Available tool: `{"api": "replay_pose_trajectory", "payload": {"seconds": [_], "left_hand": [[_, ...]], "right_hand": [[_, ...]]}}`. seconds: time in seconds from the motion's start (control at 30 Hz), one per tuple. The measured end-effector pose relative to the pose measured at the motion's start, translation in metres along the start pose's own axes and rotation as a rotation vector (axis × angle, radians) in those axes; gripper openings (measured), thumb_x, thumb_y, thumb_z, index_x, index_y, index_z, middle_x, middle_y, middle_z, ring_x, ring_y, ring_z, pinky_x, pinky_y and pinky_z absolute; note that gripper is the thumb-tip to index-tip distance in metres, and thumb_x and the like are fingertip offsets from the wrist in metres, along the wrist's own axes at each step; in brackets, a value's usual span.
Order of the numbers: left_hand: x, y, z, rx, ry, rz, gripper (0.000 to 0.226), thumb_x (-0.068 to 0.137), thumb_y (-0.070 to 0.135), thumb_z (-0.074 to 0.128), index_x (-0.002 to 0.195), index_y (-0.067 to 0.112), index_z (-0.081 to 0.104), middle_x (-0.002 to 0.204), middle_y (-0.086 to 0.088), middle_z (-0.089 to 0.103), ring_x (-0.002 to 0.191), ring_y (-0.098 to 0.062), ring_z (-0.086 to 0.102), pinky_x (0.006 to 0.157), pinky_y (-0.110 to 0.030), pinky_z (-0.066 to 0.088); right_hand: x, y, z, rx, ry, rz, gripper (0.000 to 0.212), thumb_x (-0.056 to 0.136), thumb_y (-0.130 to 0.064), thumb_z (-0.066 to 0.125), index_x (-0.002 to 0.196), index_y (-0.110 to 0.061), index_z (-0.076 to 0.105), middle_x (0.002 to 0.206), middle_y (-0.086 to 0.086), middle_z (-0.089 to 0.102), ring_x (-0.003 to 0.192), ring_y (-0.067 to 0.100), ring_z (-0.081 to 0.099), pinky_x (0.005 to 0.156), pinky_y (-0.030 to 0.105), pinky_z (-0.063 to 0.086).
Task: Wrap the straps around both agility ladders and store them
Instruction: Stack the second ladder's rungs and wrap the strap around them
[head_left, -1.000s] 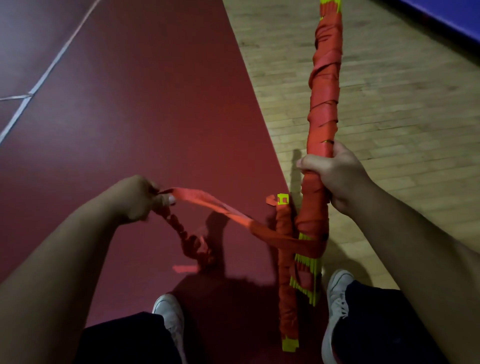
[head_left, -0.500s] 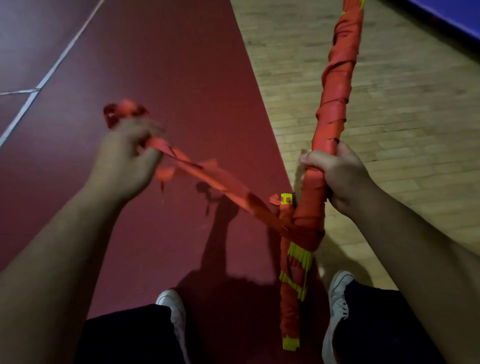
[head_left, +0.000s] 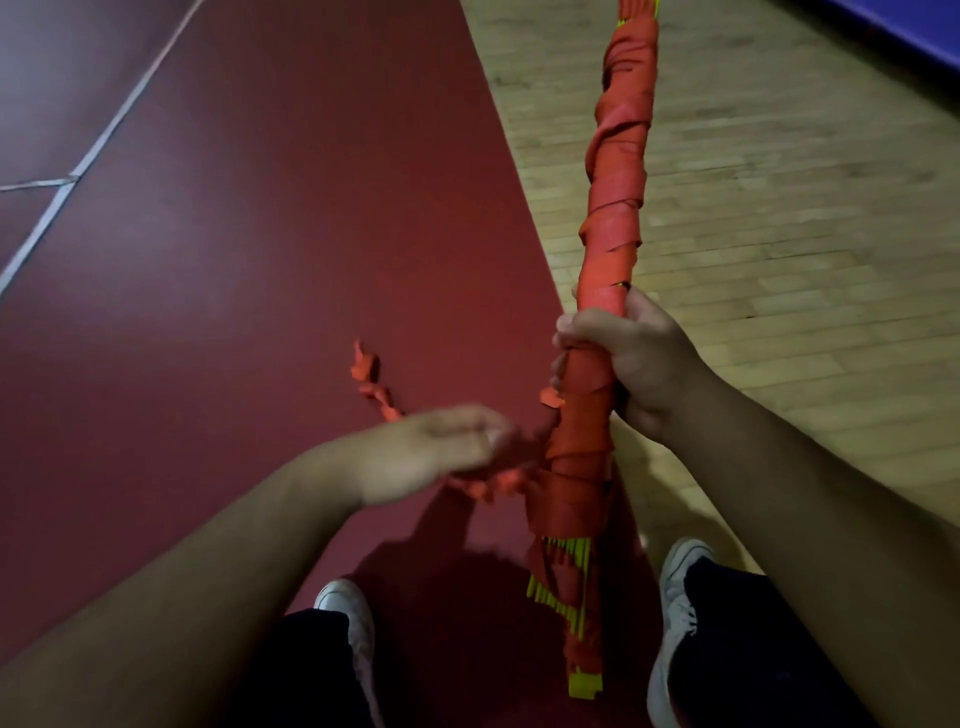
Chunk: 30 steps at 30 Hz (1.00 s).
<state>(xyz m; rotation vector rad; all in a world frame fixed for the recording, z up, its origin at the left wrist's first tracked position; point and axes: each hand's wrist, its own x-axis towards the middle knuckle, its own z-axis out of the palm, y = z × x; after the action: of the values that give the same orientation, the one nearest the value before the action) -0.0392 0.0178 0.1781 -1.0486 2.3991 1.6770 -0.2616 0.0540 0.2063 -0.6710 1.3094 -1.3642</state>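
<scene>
Head view. Underfoot at left, maroon court floor (head_left: 260, 322), crossed by white lines (head_left: 106, 137), with a wide stretch ahead of the left arm. At right, pale wood floor (head_left: 789, 218), meeting the maroon along a straight seam. Blue edge (head_left: 914, 31) at far top right.

Near the seam, agility ladder bundle (head_left: 584, 415), upright with a slight lean. Orange strap (head_left: 621, 171) wound round most of its length. Yellow rungs (head_left: 566, 577) fanning out low down, lower end between white shoes (head_left: 675, 597).

Gripped at mid-height by right hand (head_left: 631, 358), fingers and thumb wrapped fully round. Just left of the bundle, left hand (head_left: 441, 447), blurred, fingers curled on the loose strap, exact pinch unclear. Strap tail (head_left: 370, 382) trailing up-left over the maroon.
</scene>
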Motion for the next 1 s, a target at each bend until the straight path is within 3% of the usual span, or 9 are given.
{"api": "replay_pose_trajectory", "payload": {"seconds": [0.23,0.4,0.47,0.57,0.63,0.77,0.83,0.93,1.0], "left_hand": [[0.016,0.0,0.047,-0.109,-0.117,0.174,0.052,0.087,0.069,0.051,0.11,0.023,0.061,0.095,0.0,0.065,0.086,-0.011,0.06,0.08,-0.039,0.053],[0.013,0.007,0.028,-0.083,-0.105,0.229,0.053,0.081,0.064,0.056,0.087,0.012,0.054,0.063,0.014,0.053,0.056,-0.002,0.048,0.053,-0.02,0.039],[0.009,0.012,0.019,-0.204,-0.084,0.187,0.07,0.075,0.066,0.063,0.097,0.0,0.055,0.064,0.013,0.052,0.053,-0.001,0.047,0.049,-0.014,0.039],[0.006,0.02,0.023,-0.284,-0.179,0.213,0.067,0.069,0.087,0.05,0.091,0.026,0.065,0.063,0.017,0.056,0.046,0.004,0.047,0.043,-0.009,0.037],[0.005,0.024,0.035,-0.428,-0.187,0.254,0.049,0.073,0.082,0.052,0.071,0.035,0.066,0.048,0.017,0.053,0.037,0.005,0.041,0.039,-0.008,0.031],[0.006,0.038,0.044,-0.595,0.025,0.266,0.048,0.078,0.066,0.068,0.081,0.019,0.059,0.055,0.014,0.053,0.043,0.003,0.044,0.043,-0.012,0.035],[0.009,0.038,0.043,-0.397,0.184,0.251,0.03,0.084,0.046,0.069,0.08,0.017,0.057,0.064,0.011,0.056,0.055,-0.002,0.049,0.051,-0.021,0.039],[0.017,0.023,0.049,0.311,0.51,0.226,0.045,0.08,0.059,0.069,0.069,0.026,0.042,0.057,0.008,0.045,0.049,-0.004,0.039,0.049,-0.028,0.027],[0.016,0.02,0.052,0.338,0.491,0.294,0.045,0.081,0.065,0.064,0.071,0.028,0.041,0.059,0.007,0.045,0.051,-0.006,0.04,0.05,-0.03,0.028]], "right_hand": [[0.002,-0.008,-0.003,0.107,0.005,-0.014,0.017,0.089,-0.001,0.062,0.097,-0.012,0.051,0.073,0.012,0.057,0.06,0.027,0.058,0.065,0.043,0.054],[0.003,-0.015,-0.018,0.245,-0.091,0.119,0.038,0.073,-0.011,0.063,0.11,-0.013,0.052,0.08,0.013,0.06,0.069,0.026,0.064,0.067,0.043,0.058],[0.003,-0.015,-0.022,0.237,-0.091,0.143,0.045,0.068,-0.014,0.061,0.112,-0.011,0.059,0.077,0.011,0.058,0.068,0.023,0.063,0.07,0.042,0.058],[0.0,-0.012,-0.017,0.311,-0.157,0.067,0.045,0.07,-0.019,0.059,0.115,-0.011,0.062,0.077,0.008,0.062,0.072,0.023,0.065,0.078,0.042,0.057],[-0.001,-0.012,-0.012,0.301,-0.189,-0.006,0.042,0.069,-0.026,0.065,0.106,-0.007,0.063,0.083,0.01,0.066,0.079,0.024,0.067,0.079,0.04,0.057],[0.004,-0.015,-0.015,0.223,-0.189,-0.005,0.035,0.072,-0.03,0.065,0.097,-0.006,0.069,0.094,0.015,0.07,0.093,0.03,0.066,0.083,0.044,0.054],[0.005,-0.012,-0.011,0.126,-0.044,0.024,0.032,0.076,-0.035,0.071,0.094,-0.008,0.071,0.091,0.015,0.068,0.087,0.031,0.065,0.083,0.049,0.051],[0.007,-0.002,0.0,-0.196,0.151,0.11,0.093,0.052,-0.069,0.087,0.119,-0.009,0.062,0.102,0.01,0.072,0.088,0.027,0.072,0.083,0.049,0.058],[0.008,0.003,0.003,-0.168,0.215,0.2,0.13,0.034,-0.072,0.092,0.139,-0.009,0.048,0.117,0.013,0.069,0.099,0.032,0.071,0.082,0.059,0.059]]}}
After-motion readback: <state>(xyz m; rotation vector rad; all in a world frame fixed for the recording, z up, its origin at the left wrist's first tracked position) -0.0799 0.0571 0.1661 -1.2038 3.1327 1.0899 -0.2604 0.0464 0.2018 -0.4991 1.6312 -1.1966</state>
